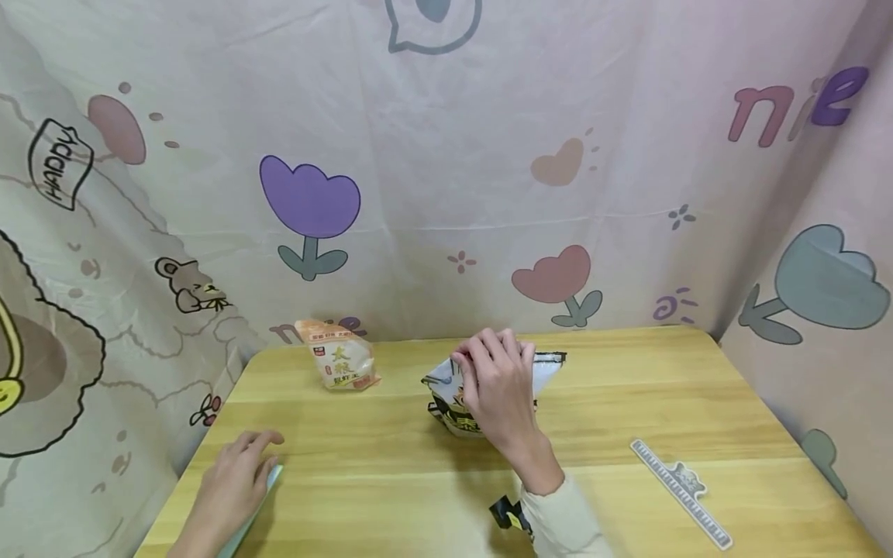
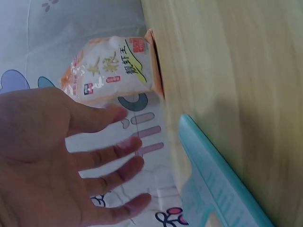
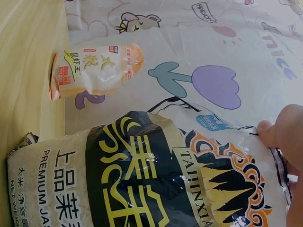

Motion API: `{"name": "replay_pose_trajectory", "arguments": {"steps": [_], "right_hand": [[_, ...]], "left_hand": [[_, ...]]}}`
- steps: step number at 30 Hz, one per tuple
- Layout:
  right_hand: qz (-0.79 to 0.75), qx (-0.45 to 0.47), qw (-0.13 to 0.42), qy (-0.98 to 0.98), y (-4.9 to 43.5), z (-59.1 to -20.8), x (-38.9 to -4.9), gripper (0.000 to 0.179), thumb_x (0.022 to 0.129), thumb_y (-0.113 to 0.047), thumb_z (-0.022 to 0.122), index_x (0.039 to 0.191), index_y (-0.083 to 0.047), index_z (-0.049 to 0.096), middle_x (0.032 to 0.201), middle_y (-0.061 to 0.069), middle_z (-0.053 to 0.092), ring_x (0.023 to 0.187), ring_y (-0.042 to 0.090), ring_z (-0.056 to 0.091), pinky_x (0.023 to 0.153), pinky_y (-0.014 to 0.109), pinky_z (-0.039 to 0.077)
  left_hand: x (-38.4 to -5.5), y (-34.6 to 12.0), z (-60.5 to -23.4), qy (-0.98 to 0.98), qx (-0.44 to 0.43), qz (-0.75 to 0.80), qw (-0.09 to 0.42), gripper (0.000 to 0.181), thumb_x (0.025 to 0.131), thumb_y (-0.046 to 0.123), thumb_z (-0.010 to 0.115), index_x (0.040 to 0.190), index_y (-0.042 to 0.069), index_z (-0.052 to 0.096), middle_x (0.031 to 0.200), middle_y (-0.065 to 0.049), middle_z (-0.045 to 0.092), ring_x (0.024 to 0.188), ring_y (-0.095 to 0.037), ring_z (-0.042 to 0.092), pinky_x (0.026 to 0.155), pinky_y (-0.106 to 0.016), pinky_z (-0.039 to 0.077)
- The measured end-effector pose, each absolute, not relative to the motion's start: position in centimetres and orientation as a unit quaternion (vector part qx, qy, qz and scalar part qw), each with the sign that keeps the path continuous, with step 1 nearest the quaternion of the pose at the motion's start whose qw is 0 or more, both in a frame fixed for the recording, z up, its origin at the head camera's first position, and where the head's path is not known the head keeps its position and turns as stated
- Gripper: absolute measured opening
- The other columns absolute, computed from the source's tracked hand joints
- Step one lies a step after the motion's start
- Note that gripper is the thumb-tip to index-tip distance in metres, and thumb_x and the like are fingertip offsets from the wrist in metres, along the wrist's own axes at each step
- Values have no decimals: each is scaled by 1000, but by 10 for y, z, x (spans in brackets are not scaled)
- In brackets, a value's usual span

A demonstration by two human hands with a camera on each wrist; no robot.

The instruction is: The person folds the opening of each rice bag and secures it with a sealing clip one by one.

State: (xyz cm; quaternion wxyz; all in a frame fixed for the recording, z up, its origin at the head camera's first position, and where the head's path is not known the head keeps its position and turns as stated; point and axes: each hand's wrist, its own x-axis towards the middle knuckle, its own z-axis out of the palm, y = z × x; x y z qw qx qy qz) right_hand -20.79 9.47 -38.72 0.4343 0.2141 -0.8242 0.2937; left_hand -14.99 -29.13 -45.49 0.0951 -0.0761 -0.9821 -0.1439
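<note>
My right hand (image 1: 498, 380) pinches the top edge of a rice bag (image 3: 137, 175), a clear plastic pack with black, gold and orange print. It stands upright on the table in the middle, partly hidden behind that hand in the head view. In the right wrist view the thumb presses the bag's upper rim. My left hand (image 1: 233, 488) is over the left front of the table with fingers loosely spread, holding nothing. Just beside it a teal ruler-like strip (image 2: 222, 175) stands on edge, partly covered by the hand in the head view.
A smaller white and orange rice pack (image 1: 344, 360) stands at the back left. On the right lies a grey ruler-like strip (image 1: 680, 492) with a shaped tab. A printed curtain (image 1: 432, 194) hangs behind the wooden table (image 1: 391, 496) and along its sides.
</note>
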Motion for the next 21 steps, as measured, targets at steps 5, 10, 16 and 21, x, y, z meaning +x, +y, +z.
{"name": "replay_pose_trajectory", "arguments": {"steps": [5,10,16,21], "right_hand": [[291,216,435,-824,95,-386,-207,16,101,-23,64,89,-13,69,88,-1,61,86,25,49,78,45,30],[291,216,438,-823,96,-386,-208,17,101,-23,63,90,-12,69,88,-1,61,86,24,49,78,45,30],[290,213,430,-828,96,-386,-208,17,102,-23,63,90,-13,69,89,-2,61,87,24,49,80,45,30],[292,214,430,-827,96,-387,-209,17,101,-23,63,90,-12,69,89,-2,61,87,24,49,79,45,30]], "left_hand": [[-148,-303,-455,-988,-25,-149,21,24,99,10,67,122,5,64,114,-20,59,96,-43,58,58,-51,48],[-149,-312,-457,-988,4,-150,-34,28,101,16,64,126,2,59,112,-23,58,97,-47,57,62,-54,49],[-149,-318,-463,-983,38,-162,-73,25,103,8,59,120,-8,52,108,-27,56,94,-43,59,75,-55,49],[-147,-329,-470,-977,59,-172,-114,32,102,14,61,120,-10,51,105,-25,56,88,-38,60,75,-53,50]]}}
